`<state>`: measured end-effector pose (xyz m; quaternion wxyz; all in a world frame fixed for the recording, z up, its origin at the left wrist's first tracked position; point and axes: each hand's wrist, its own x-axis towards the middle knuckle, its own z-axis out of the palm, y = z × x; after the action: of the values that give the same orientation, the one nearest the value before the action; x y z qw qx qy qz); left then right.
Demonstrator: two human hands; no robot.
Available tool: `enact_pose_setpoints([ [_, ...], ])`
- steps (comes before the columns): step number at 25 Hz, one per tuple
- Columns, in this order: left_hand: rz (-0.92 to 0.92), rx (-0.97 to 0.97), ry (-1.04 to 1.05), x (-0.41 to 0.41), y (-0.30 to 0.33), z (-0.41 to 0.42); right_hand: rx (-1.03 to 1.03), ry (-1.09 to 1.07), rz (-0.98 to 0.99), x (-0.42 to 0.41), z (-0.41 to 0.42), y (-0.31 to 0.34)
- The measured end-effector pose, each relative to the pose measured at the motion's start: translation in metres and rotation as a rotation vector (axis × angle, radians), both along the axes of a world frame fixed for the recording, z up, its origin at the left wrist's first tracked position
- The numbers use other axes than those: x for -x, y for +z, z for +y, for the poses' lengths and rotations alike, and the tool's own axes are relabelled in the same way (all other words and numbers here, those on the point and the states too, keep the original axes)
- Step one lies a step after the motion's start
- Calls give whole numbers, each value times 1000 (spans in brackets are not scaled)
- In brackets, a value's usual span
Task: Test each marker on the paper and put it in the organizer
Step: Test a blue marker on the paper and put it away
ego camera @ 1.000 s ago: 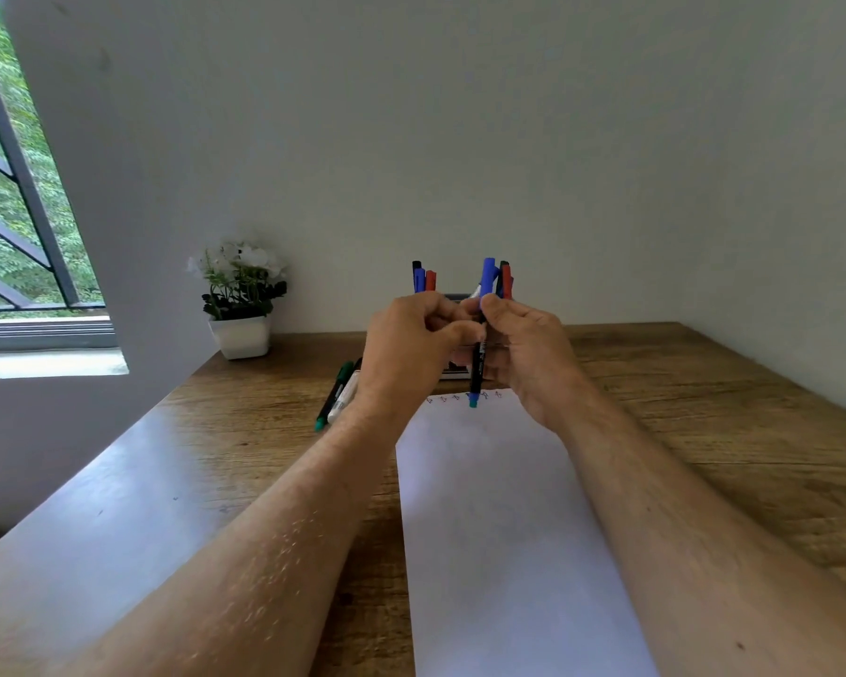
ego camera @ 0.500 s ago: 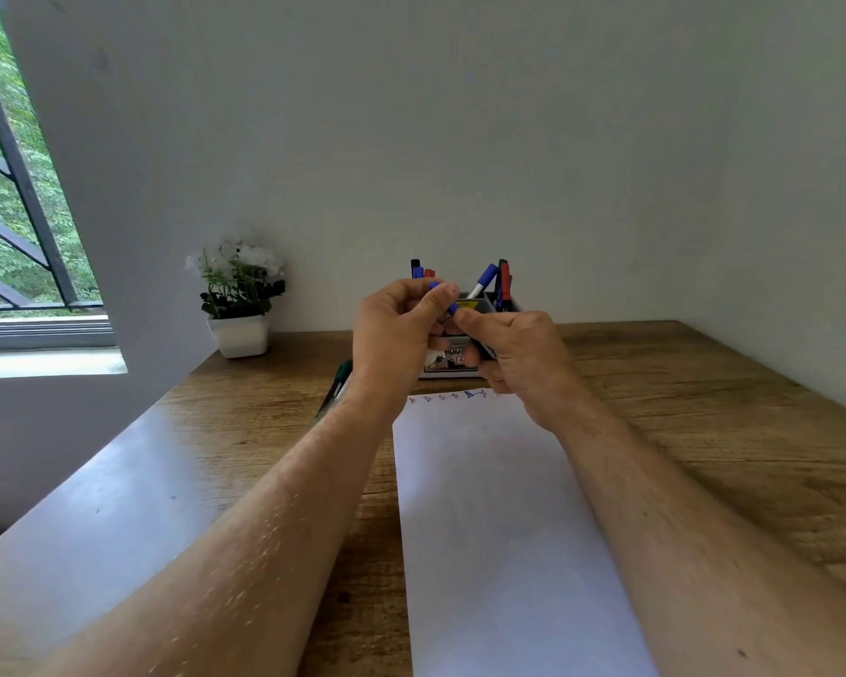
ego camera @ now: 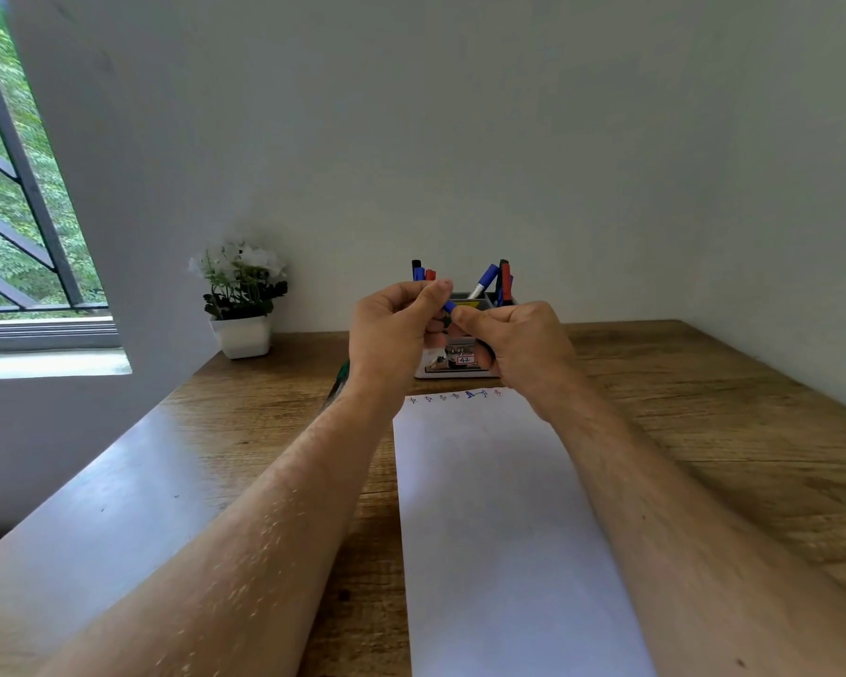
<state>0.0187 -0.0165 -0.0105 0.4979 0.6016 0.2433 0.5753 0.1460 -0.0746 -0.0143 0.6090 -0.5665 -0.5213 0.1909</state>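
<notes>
Both hands, left hand (ego camera: 396,324) and right hand (ego camera: 518,339), pinch a blue marker (ego camera: 449,306) in a narrow grip above the paper (ego camera: 499,505). Likely recapping; next, drop it into the organizer (ego camera: 455,364) just beyond.

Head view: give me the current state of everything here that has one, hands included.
Left hand: curled, pinching the blue marker.
Right hand: curled, gripping the same marker.
Blue marker: held between both hands above the desk; capped or not, cannot tell.
White paper sheet: flat on the wooden desk, small test marks along its far edge.
Grey desk organizer: upright, several markers standing in it.
Green marker: lying on the desk, mostly hidden by the left wrist.
</notes>
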Motion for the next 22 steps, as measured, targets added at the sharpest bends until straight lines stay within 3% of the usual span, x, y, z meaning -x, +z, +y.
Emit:
enact_pose_setpoints([
  [8, -80, 45, -90, 3, -1, 4, 58, 17, -31, -10, -4, -7],
  [15, -411, 339, -288, 6, 4, 3, -72, 168, 198, -20, -4, -9],
  [22, -450, 375, -364, 3, 1, 1, -120, 198, 311, -22, -3, -9],
])
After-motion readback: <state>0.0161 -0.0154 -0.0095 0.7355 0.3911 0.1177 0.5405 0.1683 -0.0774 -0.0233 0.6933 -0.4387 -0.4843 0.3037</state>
